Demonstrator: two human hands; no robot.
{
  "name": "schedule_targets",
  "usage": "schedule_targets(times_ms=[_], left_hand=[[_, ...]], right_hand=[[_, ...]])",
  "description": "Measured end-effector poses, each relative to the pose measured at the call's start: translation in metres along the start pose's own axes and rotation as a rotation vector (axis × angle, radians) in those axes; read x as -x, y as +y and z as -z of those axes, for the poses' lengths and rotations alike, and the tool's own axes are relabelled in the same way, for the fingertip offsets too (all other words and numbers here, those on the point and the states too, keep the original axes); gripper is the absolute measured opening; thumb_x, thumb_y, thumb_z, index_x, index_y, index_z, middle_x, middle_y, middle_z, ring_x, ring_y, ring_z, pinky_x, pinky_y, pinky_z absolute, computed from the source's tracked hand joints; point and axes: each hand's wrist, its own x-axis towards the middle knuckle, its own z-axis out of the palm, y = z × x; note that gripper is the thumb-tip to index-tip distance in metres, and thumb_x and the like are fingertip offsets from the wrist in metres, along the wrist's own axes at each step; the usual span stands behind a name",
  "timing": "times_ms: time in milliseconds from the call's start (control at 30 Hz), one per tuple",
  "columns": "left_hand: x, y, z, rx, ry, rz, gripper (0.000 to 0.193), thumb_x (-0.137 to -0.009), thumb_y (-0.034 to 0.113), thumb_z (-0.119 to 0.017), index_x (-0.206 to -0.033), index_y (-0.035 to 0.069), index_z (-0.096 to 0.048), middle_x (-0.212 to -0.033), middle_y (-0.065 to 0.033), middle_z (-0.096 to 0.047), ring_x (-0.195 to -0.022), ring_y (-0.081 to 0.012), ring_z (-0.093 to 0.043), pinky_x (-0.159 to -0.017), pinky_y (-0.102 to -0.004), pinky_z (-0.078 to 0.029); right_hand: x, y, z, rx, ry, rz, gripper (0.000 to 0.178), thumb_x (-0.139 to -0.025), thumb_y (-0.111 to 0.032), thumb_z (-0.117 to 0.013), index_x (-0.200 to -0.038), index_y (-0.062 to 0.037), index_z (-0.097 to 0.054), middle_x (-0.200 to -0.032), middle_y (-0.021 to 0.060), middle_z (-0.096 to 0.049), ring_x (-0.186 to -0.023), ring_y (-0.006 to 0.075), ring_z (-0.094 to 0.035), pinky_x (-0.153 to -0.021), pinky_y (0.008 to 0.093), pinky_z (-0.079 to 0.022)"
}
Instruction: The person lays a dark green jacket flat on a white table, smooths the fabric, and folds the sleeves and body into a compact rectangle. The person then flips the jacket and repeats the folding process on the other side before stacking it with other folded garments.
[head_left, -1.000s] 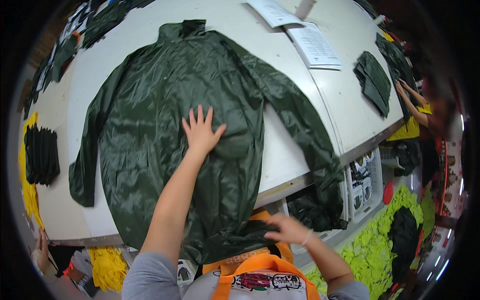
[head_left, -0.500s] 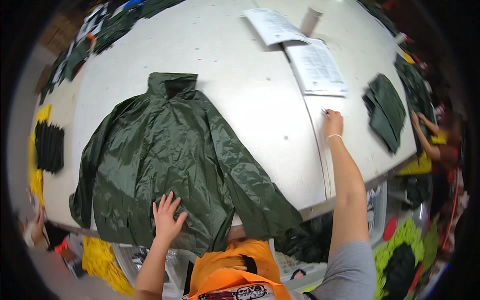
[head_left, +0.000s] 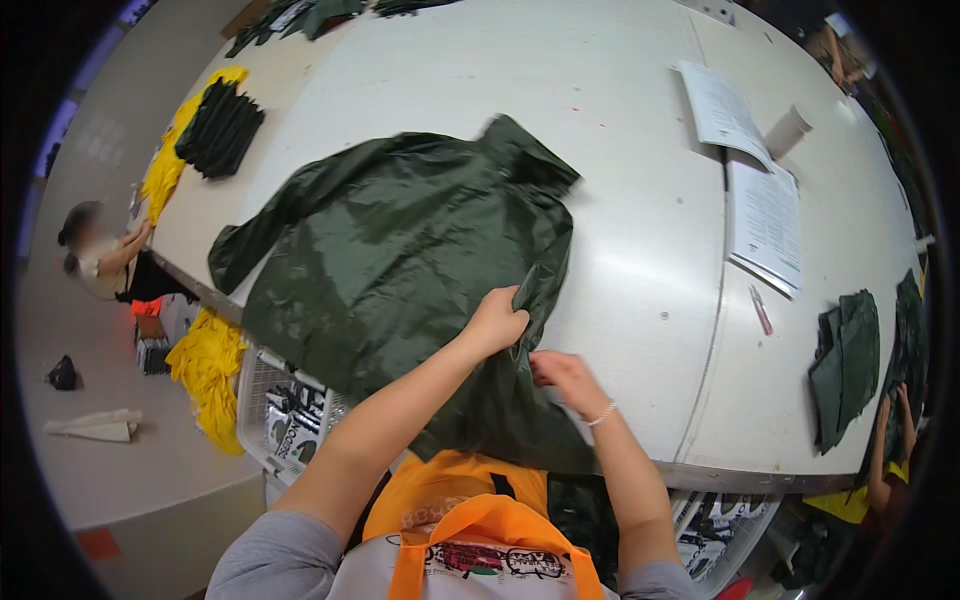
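A dark green rain jacket [head_left: 390, 250] lies on the white table, turned so that its raised collar [head_left: 530, 160] points to the far right. My left hand [head_left: 497, 320] is closed on the jacket's fabric near its right side. Just to the right and nearer me, my right hand [head_left: 570, 382] pinches the same jacket by its right sleeve. The fabric bunches into folds between the two hands. A small pointed tool with a reddish handle [head_left: 761, 310] lies on the table to the right, apart from both hands.
Open printed sheets [head_left: 765, 220] and a pale cylinder [head_left: 788, 132] stand farther right. Folded green garments [head_left: 845, 370] lie at the right edge, a dark stack [head_left: 222, 128] on yellow cloth at the far left. Plastic crates [head_left: 262, 415] sit below the table edge. A person [head_left: 105, 250] stands at left.
My right hand has left the small tool on the table and come back to the jacket. My left hand has gone from lying flat to gripping it. The jacket is turned and partly gathered; the view has swung left.
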Motion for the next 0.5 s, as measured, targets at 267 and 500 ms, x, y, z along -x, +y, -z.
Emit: schedule_targets(times_ms=[267,500], left_hand=[[0.211,0.091,0.161,0.177,-0.655,-0.600,0.018,-0.075,0.007,-0.053,-0.083,-0.007,-0.060,-0.068,-0.0214,-0.056,-0.056,-0.0326,-0.057,-0.053,-0.0373,-0.046],[0.305,0.040,0.286,0.834,-0.941,-0.864,0.035,-0.074,0.016,-0.064,-0.091,-0.015,-0.058,-0.070,-0.0200,-0.060,-0.059,-0.0344,-0.059,-0.052,-0.0357,-0.046]], right_hand=[[-0.038,0.019,-0.030,-0.132,0.289,0.331,0.035,-0.097,-0.016,-0.045,-0.129,-0.0004,-0.044,-0.124,0.0104,-0.053,-0.107,0.0200,-0.054,-0.096,0.0302,-0.041],[0.033,-0.029,-0.189,0.861,0.122,0.572,0.021,-0.086,-0.003,-0.052,-0.105,-0.0050,-0.062,-0.100,0.0077,-0.062,-0.091,0.0151,-0.059,-0.085,0.0282,-0.046]])
